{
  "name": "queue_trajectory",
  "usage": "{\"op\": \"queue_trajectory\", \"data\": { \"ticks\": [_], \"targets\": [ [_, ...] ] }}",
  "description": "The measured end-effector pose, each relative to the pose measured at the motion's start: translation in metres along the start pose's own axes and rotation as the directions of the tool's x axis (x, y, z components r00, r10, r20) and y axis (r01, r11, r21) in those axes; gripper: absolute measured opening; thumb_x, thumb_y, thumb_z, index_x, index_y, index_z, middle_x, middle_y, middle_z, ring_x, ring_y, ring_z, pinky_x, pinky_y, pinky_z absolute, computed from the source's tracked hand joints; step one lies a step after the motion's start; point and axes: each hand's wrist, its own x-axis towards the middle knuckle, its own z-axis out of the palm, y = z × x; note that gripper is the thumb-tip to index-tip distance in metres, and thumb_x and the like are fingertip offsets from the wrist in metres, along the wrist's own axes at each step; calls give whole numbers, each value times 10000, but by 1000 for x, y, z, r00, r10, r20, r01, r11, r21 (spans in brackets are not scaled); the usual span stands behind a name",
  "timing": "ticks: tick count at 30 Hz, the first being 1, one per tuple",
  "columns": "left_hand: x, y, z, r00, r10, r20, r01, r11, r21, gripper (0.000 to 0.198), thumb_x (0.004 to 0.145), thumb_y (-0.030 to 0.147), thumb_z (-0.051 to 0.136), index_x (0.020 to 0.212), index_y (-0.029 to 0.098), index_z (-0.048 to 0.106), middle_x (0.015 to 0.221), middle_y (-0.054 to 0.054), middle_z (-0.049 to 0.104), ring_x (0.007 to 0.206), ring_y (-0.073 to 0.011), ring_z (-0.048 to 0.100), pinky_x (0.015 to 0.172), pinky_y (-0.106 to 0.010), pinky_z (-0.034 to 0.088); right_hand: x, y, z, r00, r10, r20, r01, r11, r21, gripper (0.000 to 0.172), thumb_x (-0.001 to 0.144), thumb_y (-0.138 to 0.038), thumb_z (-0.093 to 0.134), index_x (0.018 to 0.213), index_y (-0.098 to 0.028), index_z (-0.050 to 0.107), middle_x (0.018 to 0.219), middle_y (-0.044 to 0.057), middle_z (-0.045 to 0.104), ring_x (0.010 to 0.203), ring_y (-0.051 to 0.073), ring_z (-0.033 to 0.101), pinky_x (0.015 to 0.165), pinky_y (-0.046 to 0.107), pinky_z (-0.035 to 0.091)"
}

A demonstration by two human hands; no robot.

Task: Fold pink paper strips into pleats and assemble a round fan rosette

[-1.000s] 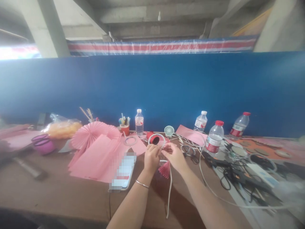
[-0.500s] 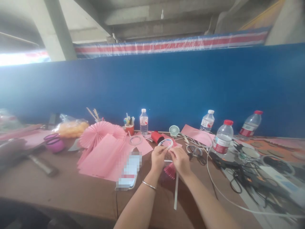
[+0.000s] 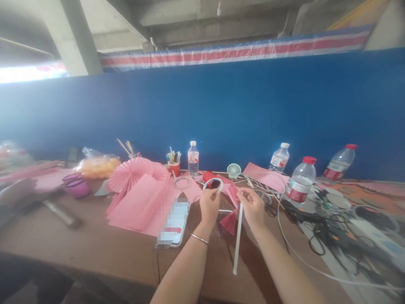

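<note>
Tape roll [image 3: 212, 184], seemingly light and rigid, was pinched by its rim in my left hand [image 3: 209, 207] over the table [image 3: 95, 253]; at its three o'clock my right hand [image 3: 255, 207] gripped the limp white strip [image 3: 238, 236] near its top end.

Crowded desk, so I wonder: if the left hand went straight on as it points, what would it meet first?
Probably the red cylindrical roll just beyond the white tape ring that the left hand holds, though depth is unclear.

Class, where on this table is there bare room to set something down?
Bare tabletop runs along the near edge, left of the phone, in front of the pink paper sheets. Crowded: cables at right, water bottles along the back.
</note>
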Motion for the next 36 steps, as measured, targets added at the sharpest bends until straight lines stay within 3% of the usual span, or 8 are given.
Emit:
{"op": "queue_trajectory", "data": {
  "ticks": [8, 11, 14, 18, 23, 26, 32, 36],
  "targets": [
    [1, -18, -2, 984, -7, 181, -82, 874, 479, 128, 723, 247, 518, 706, 175, 622, 770, -46, 603, 833, -173, 498, 751, -296, 361, 10, -27, -9, 990, 138, 28, -139, 924, 356, 317, 655, -304, 603, 944, -220, 502, 773, -18, 530, 400, 46, 451, 336, 178, 326],
    [-2, -21, 1, 978, -113, 174, -23, 774, 633, 128, 708, 285, 539, 746, 206, 632, 899, -62, 580, 965, -231, 440, 843, -413, 290, 17, -45, -24, 996, 70, 51, -79, 972, 219, 354, 682, -321, 567, 1015, -253, 470, 825, -17, 527, 370, 18, 373, 329, 164, 260],
    [-5, -20, 6, 977, -171, 126, 32, 708, 706, 166, 730, 325, 500, 783, 236, 630, 977, -62, 547, 1012, -267, 399, 878, -528, 180, 28, -53, -31, 990, 35, 135, -4, 975, -221, 425, 679, -339, 561, 1080, -262, 444, 767, -18, 551, 446, 67, 456, 420, 201, 340],
    [-5, -17, 8, 989, -107, 104, 11, 743, 669, 166, 736, 280, 481, 826, 247, 616, 997, -46, 532, 1000, -243, 398, 904, -498, 164, 38, -34, -13, 954, 195, 229, 54, 638, -768, 499, 659, -326, 574, 1123, -263, 402, 786, 15, 602, 687, 177, 573, 595, 275, 394],
    [-3, -16, 5, 993, -20, 114, -51, 812, 581, 192, 744, 209, 453, 859, 248, 602, 976, -33, 538, 995, -209, 402, 911, -426, 204, 39, 11, 18, 886, 412, 211, 68, 335, -940, 535, 678, -275, 570, 1157, -221, 339, 948, 116, 595, 858, 251, 576, 673, 337, 392],
    [-3, -17, 5, 995, 13, 101, -64, 851, 522, 191, 738, 188, 456, 858, 251, 591, 967, -17, 540, 997, -191, 406, 908, -398, 227, 41, 25, 20, 890, 429, 157, 4, 337, -942, 383, 777, -300, 433, 1143, -247, 333, 980, 114, 584, 868, 233, 581, 679, 343, 397],
    [-2, -15, 6, 997, -7, 76, -26, 907, 421, 192, 730, 154, 455, 844, 233, 587, 927, -18, 557, 965, -182, 442, 902, -386, 256, 40, 36, 17, 894, 427, 139, 0, 310, -951, 482, 697, -388, 539, 1095, -192, 350, 930, 137, 595, 848, 263, 584, 693, 381, 401],
    [1, -13, 3, 997, -42, 69, 21, 959, 283, 178, 724, 150, 463, 825, 206, 599, 895, -33, 575, 932, -175, 479, 896, -366, 293, 39, 35, 18, 921, 357, 157, -29, 465, -885, 383, 701, -263, 534, 1054, -200, 399, 889, 116, 606, 829, 245, 590, 689, 376, 409]
  ]
}}
